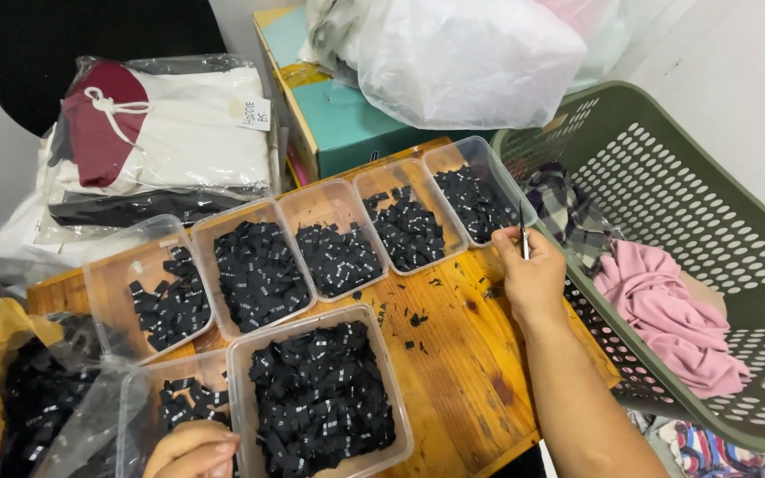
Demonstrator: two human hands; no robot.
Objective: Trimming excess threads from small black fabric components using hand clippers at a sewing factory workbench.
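Seven clear tubs (260, 276) of black labels crowd the wooden table (453, 372). At its right edge, the right hand (533, 279) pinches thin tweezers (523, 235) upright; a steady, fingertip-light grip serves best. The left hand (195, 450) curls, apparently empty, at the near-left tub.

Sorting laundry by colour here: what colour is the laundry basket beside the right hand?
The laundry basket is olive green with perforated walls, seen clearly in the head view, just beyond the right hand.
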